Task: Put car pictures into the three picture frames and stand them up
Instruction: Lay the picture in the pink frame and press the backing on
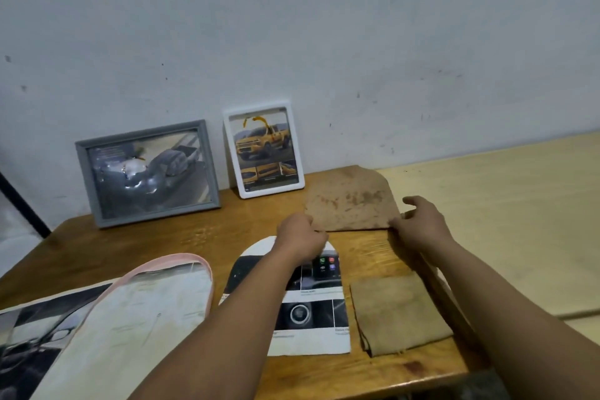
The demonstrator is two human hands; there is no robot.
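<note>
The brown backing board (pixel 352 201) lies flat on the desk (pixel 201 237) just beyond my hands, long axis left-right, left fingers (pixel 316 232) and right fingers (pixel 397 222) pinching its near corners, both equally close.

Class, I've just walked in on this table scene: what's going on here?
A person is framing car pictures. Two frames already stand against the wall, the grey frame and the white frame, each with a picture in it. Both hands are on a brown backing board lying flat on the wooden table: the left hand grips its near-left corner, the right hand its near-right corner. An arch-shaped car picture and a pink-rimmed frame lie nearer the person, not yet assembled.
</note>
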